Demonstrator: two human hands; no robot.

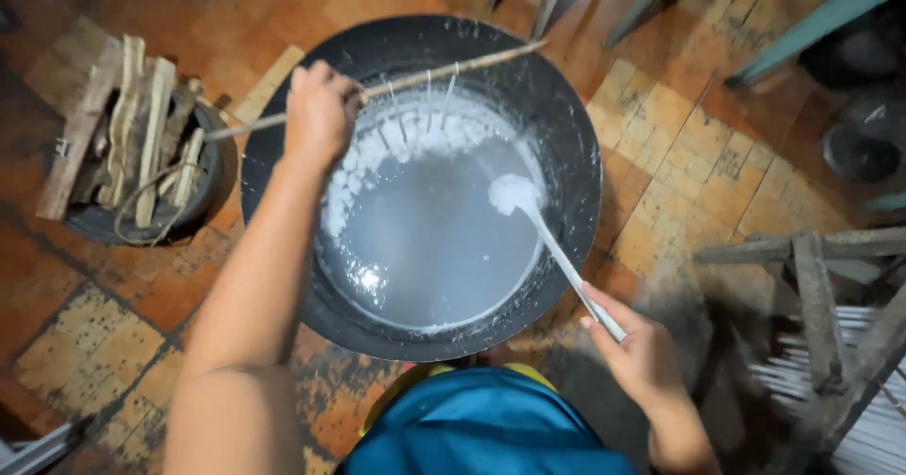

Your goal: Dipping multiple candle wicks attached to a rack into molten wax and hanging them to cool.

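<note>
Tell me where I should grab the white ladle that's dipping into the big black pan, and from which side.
Grip the ladle by the bare upper end of its long handle, from the near right, where the right hand holds it. The handle slants up out of the big black pan toward that side; the bowl end is coated in white liquid.

Worn orange tiled floor (717, 145), wooden rack (821, 305) at right, dim light.

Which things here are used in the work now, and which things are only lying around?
In use:
- left hand holding a stick with thin white strands hanging over the pan
- right hand holding a ladle
- big dark pan with white liquid

Lying about:
- tub of firewood
- wooden rack at the right
- white rods under it
</note>
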